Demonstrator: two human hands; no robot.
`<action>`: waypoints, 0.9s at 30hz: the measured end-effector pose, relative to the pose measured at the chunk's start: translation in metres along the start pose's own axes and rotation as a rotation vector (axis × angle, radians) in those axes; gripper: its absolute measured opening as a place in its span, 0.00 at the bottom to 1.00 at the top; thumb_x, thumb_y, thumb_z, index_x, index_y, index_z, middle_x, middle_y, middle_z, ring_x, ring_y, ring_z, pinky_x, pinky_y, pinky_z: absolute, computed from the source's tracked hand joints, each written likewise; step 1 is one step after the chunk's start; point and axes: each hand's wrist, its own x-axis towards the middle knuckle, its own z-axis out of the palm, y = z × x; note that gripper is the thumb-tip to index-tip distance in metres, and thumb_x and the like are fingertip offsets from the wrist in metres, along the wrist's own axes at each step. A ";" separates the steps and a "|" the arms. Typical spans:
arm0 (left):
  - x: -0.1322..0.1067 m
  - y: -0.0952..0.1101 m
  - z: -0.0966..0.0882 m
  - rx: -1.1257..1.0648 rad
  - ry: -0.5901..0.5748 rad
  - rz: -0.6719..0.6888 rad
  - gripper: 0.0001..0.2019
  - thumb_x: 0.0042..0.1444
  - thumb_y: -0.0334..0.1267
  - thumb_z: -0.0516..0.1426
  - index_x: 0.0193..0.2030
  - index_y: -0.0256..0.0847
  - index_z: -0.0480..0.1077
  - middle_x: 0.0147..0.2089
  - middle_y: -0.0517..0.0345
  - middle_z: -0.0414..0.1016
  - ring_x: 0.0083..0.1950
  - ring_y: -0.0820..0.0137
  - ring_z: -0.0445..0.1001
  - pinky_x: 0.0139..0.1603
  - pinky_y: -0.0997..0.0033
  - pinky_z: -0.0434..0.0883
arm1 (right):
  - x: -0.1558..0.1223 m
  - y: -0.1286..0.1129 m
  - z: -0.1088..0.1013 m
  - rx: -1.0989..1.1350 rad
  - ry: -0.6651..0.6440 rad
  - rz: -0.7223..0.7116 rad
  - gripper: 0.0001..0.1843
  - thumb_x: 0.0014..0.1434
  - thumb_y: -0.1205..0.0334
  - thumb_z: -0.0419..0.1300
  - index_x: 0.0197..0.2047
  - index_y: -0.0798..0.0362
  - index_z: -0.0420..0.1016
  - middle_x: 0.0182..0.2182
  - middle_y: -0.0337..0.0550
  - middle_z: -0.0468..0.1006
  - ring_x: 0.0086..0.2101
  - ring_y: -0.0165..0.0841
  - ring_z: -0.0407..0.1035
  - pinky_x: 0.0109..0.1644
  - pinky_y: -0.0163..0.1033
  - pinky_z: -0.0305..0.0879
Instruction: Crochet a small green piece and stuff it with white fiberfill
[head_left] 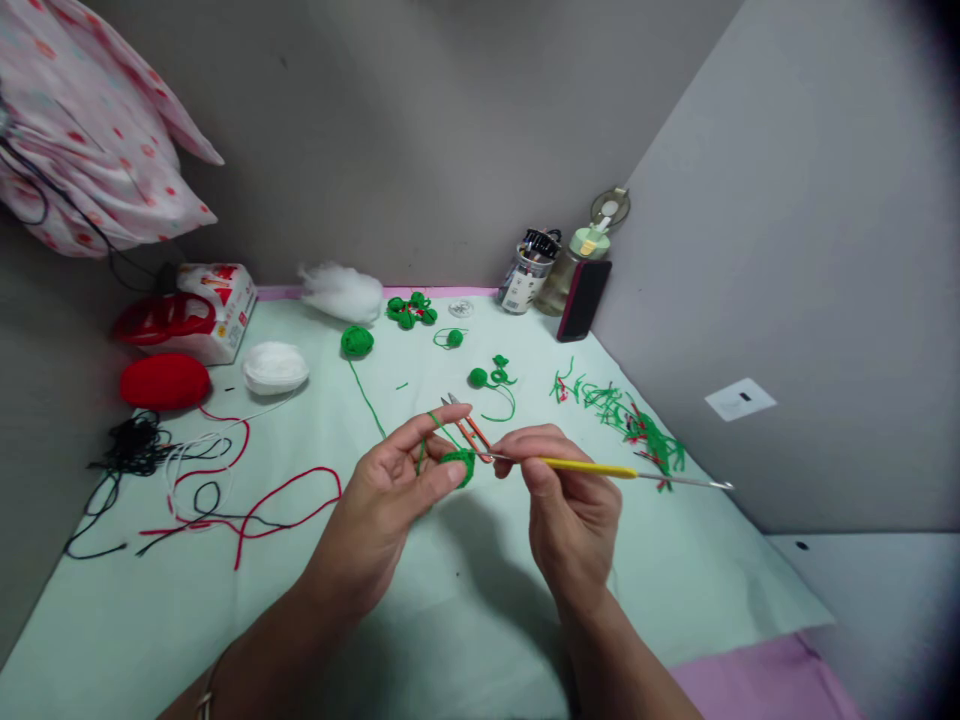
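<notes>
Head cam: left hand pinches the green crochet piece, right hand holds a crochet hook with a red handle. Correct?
One error: the handle is yellow, not red, as the head view shows. The left hand does pinch the green crochet piece, and the right hand holds the crochet hook.

Scissors lie seemingly behind the crochet piece, left of yarn scraps.

Bare forearms, one bracelet.
Left forearm is wearing a slim, pale band; left hand and right hand are showing bare.
</notes>
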 end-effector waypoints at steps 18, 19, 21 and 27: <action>0.005 -0.008 -0.003 0.037 -0.066 -0.020 0.17 0.60 0.40 0.69 0.56 0.49 0.83 0.41 0.56 0.78 0.43 0.68 0.71 0.45 0.69 0.65 | 0.002 0.005 -0.001 0.122 -0.033 0.165 0.09 0.71 0.58 0.63 0.43 0.46 0.86 0.35 0.41 0.84 0.34 0.34 0.76 0.40 0.41 0.74; 0.005 -0.009 -0.002 0.021 -0.050 -0.010 0.17 0.59 0.40 0.70 0.56 0.49 0.83 0.40 0.57 0.78 0.44 0.68 0.72 0.47 0.69 0.66 | 0.001 0.004 0.000 0.070 -0.044 0.127 0.09 0.72 0.59 0.63 0.43 0.46 0.86 0.35 0.42 0.84 0.34 0.34 0.76 0.39 0.42 0.75; 0.004 -0.011 -0.001 -0.021 -0.015 0.011 0.20 0.56 0.40 0.72 0.56 0.49 0.82 0.38 0.59 0.78 0.44 0.68 0.74 0.50 0.68 0.67 | -0.002 0.002 0.000 -0.126 -0.081 -0.008 0.10 0.71 0.63 0.63 0.46 0.43 0.87 0.38 0.44 0.84 0.37 0.36 0.78 0.40 0.43 0.77; 0.006 -0.010 0.001 -0.230 -0.093 -0.169 0.20 0.54 0.39 0.73 0.55 0.43 0.83 0.35 0.61 0.77 0.35 0.74 0.71 0.51 0.70 0.71 | -0.008 -0.001 -0.003 -0.349 -0.095 -0.236 0.17 0.68 0.70 0.63 0.52 0.39 0.86 0.42 0.45 0.85 0.39 0.39 0.80 0.41 0.45 0.79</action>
